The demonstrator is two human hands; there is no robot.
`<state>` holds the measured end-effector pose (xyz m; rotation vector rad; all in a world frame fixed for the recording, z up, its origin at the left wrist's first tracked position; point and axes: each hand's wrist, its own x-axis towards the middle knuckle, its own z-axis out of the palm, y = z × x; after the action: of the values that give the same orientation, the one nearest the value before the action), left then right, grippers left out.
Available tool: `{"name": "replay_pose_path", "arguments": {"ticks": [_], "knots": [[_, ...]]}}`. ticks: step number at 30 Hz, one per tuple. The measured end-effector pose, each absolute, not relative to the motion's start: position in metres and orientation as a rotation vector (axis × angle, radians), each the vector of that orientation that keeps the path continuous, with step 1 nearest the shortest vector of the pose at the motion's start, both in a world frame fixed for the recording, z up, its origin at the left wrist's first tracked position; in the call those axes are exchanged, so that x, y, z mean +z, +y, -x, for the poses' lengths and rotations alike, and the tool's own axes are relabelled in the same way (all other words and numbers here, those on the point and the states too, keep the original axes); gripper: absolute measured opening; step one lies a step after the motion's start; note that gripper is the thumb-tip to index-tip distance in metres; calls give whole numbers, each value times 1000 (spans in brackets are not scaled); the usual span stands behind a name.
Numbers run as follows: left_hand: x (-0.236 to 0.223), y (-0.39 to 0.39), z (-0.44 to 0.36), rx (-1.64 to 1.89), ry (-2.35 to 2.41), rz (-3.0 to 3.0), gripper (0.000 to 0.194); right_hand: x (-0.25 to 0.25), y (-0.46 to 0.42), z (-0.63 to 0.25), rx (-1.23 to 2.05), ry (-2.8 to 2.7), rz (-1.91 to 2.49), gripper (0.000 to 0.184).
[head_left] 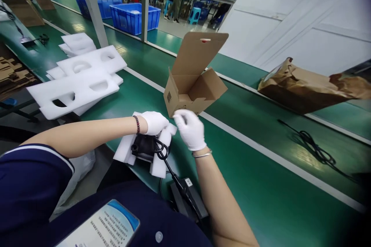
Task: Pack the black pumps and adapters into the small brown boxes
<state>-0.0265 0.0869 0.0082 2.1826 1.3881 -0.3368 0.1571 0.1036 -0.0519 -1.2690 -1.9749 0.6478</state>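
Note:
My left hand (155,122), in a white glove, is closed over the far end of a black device (145,146) seated between white foam inserts (158,166). Its fingertips press at the foam and are partly hidden. A coiled black cable (161,149) runs from the device toward a black power adapter (189,197) near my body. My right hand (189,129), gloved too, is raised just right of the foam with its fingers curled together; whatever they pinch cannot be made out. Right behind it stands an open cardboard box (179,104), its lid flap upright.
White foam sheets (78,81) are stacked at left. Blue bins (130,19) stand across the green bench (246,177), near metal posts. A brown paper bundle (304,85) and a black cable (315,148) lie at right. Other people are in the background; a gloved hand shows far left.

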Motion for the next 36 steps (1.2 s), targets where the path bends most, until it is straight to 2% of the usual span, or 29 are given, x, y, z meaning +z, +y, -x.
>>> {"name": "replay_pose_path", "arguments": {"ticks": [2,4,7,10,11,12,14,16,19,23,28,32,36], "knots": [[9,89,24,-373,1352,-2224,18,-37,127,-165,91,-2048,1367,32],[12,88,27,-342,1338,-2280,15,-25,151,-164,-161,-2199,1477,35],[19,70,48,45,1304,-2415,13,-13,159,-145,-148,-2410,1496,32],[15,36,93,751,1528,-2244,28,-6,122,-134,-232,-2396,1275,38],[9,23,110,884,1672,-2096,31,-5,105,-137,-275,-2339,1253,38],[2,12,127,905,1807,-1951,31,-6,88,-143,-297,-2286,1265,34],[-19,-4,151,653,1830,-1772,30,-9,56,-163,-280,-2224,1350,28],[-40,-12,159,425,1615,-1657,45,-16,34,-184,-234,-2201,1404,25],[-60,-14,146,416,1349,-1530,61,-26,16,-197,-178,-2183,1365,22],[-69,-10,133,493,1321,-1522,57,-32,11,-184,-19,-2173,1445,21],[-77,-10,140,507,1325,-1555,52,-21,46,-161,-339,-2097,1820,45],[-80,-13,140,525,1323,-1539,52,-3,88,-145,-259,-2530,1774,27],[-86,-15,142,521,1353,-1581,49,6,81,-139,-363,-2658,1492,32]]}}
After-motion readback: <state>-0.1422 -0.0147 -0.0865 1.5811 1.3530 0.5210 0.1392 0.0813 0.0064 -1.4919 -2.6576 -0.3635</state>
